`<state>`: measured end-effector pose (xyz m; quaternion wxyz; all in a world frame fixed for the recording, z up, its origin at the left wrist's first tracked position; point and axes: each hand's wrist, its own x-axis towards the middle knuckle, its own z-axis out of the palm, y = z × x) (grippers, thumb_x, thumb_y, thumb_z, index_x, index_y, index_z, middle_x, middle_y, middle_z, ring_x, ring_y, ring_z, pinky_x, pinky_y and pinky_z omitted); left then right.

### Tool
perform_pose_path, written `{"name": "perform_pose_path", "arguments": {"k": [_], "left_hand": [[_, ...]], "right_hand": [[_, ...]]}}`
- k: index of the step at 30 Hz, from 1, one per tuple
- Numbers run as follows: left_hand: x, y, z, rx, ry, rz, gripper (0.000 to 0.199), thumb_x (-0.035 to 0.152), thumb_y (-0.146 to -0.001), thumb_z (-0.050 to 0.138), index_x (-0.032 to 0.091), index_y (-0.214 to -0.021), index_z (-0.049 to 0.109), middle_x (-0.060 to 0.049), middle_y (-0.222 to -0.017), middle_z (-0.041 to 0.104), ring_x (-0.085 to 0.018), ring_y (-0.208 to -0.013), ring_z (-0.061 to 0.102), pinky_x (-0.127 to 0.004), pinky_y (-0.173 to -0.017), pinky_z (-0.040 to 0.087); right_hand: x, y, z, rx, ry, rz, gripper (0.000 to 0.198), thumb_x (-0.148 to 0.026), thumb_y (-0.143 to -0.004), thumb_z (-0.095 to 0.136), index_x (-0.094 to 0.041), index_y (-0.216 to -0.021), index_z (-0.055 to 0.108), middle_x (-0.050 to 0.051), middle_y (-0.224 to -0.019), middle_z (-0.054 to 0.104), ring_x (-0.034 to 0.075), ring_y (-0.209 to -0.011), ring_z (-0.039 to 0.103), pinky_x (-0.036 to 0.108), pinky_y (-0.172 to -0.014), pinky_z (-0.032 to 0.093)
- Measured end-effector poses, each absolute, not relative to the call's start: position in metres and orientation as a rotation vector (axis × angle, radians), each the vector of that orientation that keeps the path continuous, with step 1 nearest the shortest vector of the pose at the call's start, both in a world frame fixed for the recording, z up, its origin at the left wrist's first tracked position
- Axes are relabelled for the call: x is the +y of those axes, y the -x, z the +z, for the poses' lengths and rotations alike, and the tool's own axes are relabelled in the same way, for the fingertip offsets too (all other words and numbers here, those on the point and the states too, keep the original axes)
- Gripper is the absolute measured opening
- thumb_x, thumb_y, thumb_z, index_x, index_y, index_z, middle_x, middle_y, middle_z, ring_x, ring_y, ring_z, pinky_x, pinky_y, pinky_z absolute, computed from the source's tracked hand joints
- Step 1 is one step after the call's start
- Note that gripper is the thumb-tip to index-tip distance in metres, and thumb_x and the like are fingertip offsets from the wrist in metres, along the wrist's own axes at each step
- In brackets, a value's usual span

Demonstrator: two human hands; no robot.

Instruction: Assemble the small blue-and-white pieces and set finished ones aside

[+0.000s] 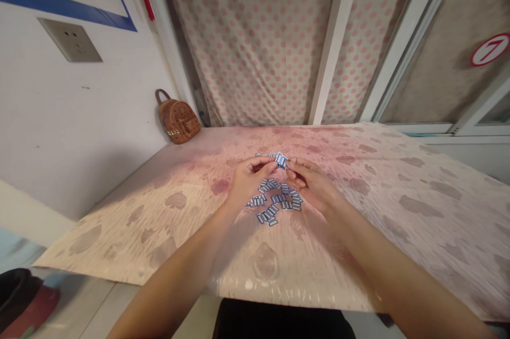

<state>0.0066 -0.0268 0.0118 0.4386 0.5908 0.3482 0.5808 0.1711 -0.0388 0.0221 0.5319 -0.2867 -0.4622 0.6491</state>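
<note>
Several small white labels with blue borders [281,160] are pinched between my two hands, raised a little over the table. My left hand [252,174] grips their left side between thumb and forefinger. On the right side, the fingertips of my right hand [308,177] close on the same labels. Below and between the hands, more blue-bordered labels [268,215] lie in loose overlapping clusters on the patterned tablecloth [265,264]. A few others show just behind the fingers, partly hidden. What is printed on them is too small to read.
A small brown backpack [179,118] leans against the wall at the table's far left corner. Behind the table hangs a polka-dot curtain [255,36] beside white window frames. A wall socket [71,41] is at left. A dark and red object [30,302] stands below the table's left edge.
</note>
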Motion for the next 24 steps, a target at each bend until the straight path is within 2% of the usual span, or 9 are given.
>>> {"name": "perform_pose_path", "arguments": {"k": [14, 21, 24], "left_hand": [[-0.0311, -0.0068, 0.0156, 0.88, -1.461, 1.443, 0.025, 0.037, -0.073, 0.074, 0.016, -0.087, 0.075, -0.005, -0.083, 0.074, -0.014, -0.072, 0.066, -0.025, -0.063, 0.057], [-0.0299, -0.0079, 0.0166, 0.93, -1.426, 1.428, 0.02, 0.032, -0.07, 0.074, 0.014, -0.08, 0.073, -0.003, -0.073, 0.071, -0.012, -0.063, 0.063, -0.024, -0.062, 0.054], [-0.0298, -0.0078, 0.016, 0.924, -1.432, 1.424, 0.024, 0.035, -0.07, 0.074, 0.014, -0.081, 0.074, -0.004, -0.075, 0.072, -0.012, -0.064, 0.064, -0.024, -0.062, 0.054]], "right_hand": [[-0.0407, -0.1709, 0.0245, -1.105, 0.721, 1.552, 0.031, -0.034, -0.07, 0.079, -0.018, -0.065, 0.053, -0.006, -0.055, 0.046, 0.003, -0.043, 0.021, 0.024, -0.045, 0.021], [-0.0427, -0.1694, 0.0228, -1.243, 0.774, 1.42, 0.034, -0.04, -0.072, 0.076, -0.018, -0.064, 0.052, -0.004, -0.057, 0.049, 0.005, -0.046, 0.032, 0.025, -0.046, 0.018], [-0.0413, -0.1694, 0.0215, -1.2, 0.758, 1.428, 0.033, -0.039, -0.071, 0.077, -0.018, -0.064, 0.052, -0.004, -0.057, 0.049, 0.004, -0.046, 0.031, 0.025, -0.046, 0.017]]}}
